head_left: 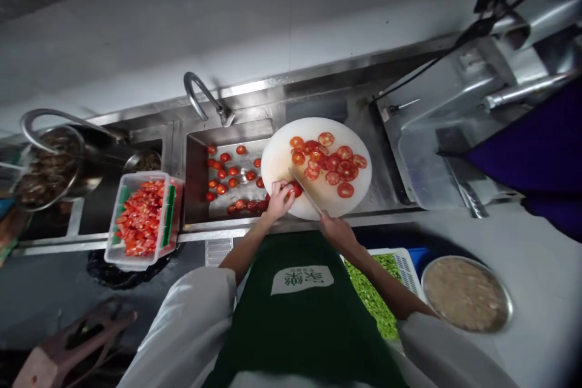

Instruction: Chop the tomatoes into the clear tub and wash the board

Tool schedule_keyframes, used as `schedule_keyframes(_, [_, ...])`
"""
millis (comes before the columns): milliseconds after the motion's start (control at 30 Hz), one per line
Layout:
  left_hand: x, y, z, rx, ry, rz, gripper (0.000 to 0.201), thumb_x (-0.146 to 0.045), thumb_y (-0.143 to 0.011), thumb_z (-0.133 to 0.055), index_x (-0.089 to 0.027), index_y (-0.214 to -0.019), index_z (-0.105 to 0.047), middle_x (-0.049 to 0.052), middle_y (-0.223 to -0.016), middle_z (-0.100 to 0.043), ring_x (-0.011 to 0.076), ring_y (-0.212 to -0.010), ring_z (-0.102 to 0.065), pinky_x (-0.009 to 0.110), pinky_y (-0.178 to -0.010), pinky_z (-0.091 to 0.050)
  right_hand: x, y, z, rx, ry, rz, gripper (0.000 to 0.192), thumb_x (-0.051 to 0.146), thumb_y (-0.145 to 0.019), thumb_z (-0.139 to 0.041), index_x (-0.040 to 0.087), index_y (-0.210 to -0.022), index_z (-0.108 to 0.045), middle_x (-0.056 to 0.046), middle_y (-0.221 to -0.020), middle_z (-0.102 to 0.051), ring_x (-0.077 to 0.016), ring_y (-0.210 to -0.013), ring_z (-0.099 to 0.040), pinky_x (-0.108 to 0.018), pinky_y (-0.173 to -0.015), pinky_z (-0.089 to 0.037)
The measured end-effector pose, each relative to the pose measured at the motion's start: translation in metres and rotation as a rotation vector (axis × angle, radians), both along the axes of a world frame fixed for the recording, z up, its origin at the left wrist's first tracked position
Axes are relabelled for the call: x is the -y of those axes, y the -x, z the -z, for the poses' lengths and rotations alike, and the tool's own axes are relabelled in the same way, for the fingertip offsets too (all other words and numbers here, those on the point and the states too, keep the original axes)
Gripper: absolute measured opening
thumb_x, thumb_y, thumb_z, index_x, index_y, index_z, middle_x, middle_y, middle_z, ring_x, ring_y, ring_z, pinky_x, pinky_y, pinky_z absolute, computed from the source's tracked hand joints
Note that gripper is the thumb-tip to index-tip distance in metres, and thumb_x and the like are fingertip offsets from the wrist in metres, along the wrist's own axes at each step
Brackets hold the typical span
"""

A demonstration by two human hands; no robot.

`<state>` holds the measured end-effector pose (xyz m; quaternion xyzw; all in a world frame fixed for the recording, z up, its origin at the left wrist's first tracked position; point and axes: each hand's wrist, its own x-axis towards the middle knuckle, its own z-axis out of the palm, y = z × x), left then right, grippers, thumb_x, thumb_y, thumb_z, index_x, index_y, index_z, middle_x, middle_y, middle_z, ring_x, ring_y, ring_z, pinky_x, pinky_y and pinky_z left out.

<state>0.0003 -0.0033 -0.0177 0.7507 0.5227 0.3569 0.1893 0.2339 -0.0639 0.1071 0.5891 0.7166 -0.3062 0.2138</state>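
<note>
Right hand (337,231) grips the knife (305,191); left hand (278,200) has its fingers curled over a tomato (295,188) at the near edge of the cutting board (282,157) (keep fingertips tucked, I'd say), slices (331,160) beyond, sink (196,182) alongside

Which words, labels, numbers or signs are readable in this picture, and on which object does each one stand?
Apron: a white patch with a green logo and small characters, too blurred to read.
Nothing else in the picture carries readable text: none on the cutting board, the plastic box or the sink.
</note>
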Motion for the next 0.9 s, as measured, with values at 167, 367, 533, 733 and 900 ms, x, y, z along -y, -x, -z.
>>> schedule_keyframes(167, [-0.005, 0.002, 0.014, -0.111, 0.036, -0.008, 0.030, -0.019, -0.097, -0.054, -0.020, -0.120, -0.074, 0.014, -0.119, -0.054, 0.0271, -0.117, -0.053, 0.046, -0.103, -0.053, 0.015, -0.008, -0.023, 0.021, -0.023, -0.054, 0.035, 0.012, -0.110, -0.031, 0.011, -0.137, -0.054, -0.017, -0.105, -0.078, -0.0275, -0.099, -0.079, -0.032, -0.082, -0.049])
schedule_keyframes(367, [-0.014, 0.004, 0.022, -0.156, 0.104, 0.008, 0.035, -0.015, -0.090, -0.056, -0.020, -0.118, -0.076, 0.012, -0.113, -0.050, 0.0273, -0.117, -0.052, 0.044, -0.100, -0.054, 0.035, -0.006, -0.054, 0.035, 0.027, -0.038, 0.034, 0.010, -0.106, -0.033, 0.014, -0.130, -0.058, -0.017, -0.106, -0.079, -0.0275, -0.095, -0.079, -0.031, -0.078, -0.051])
schedule_keyframes(533, [-0.014, 0.006, 0.025, -0.143, 0.166, 0.007, 0.031, -0.013, -0.090, -0.055, -0.018, -0.112, -0.076, 0.013, -0.115, -0.049, 0.0283, -0.118, -0.051, 0.046, -0.106, -0.051, 0.021, -0.004, -0.053, 0.007, 0.040, -0.063, 0.037, 0.009, -0.106, -0.033, 0.013, -0.136, -0.056, -0.018, -0.109, -0.079, -0.0304, -0.101, -0.079, -0.034, -0.083, -0.054])
schedule_keyframes(733, [-0.014, 0.008, 0.031, -0.151, 0.145, 0.010, 0.029, -0.016, -0.092, -0.061, -0.018, -0.117, -0.075, 0.012, -0.117, -0.047, 0.0280, -0.121, -0.053, 0.046, -0.110, -0.050, -0.033, 0.031, -0.026, -0.079, -0.036, -0.098, 0.043, 0.006, -0.103, -0.040, 0.003, -0.145, -0.049, -0.025, -0.112, -0.077, -0.0310, -0.113, -0.077, -0.034, -0.092, -0.054])
schedule_keyframes(900, [-0.011, 0.007, 0.027, -0.115, 0.073, -0.014, 0.028, -0.019, -0.099, -0.056, -0.020, -0.122, -0.072, 0.013, -0.122, -0.049, 0.0272, -0.123, -0.055, 0.046, -0.110, -0.052, -0.006, 0.004, -0.005, -0.052, 0.021, -0.048, 0.038, 0.005, -0.103, -0.037, 0.009, -0.137, -0.054, -0.019, -0.104, -0.078, -0.0284, -0.102, -0.079, -0.033, -0.083, -0.052])
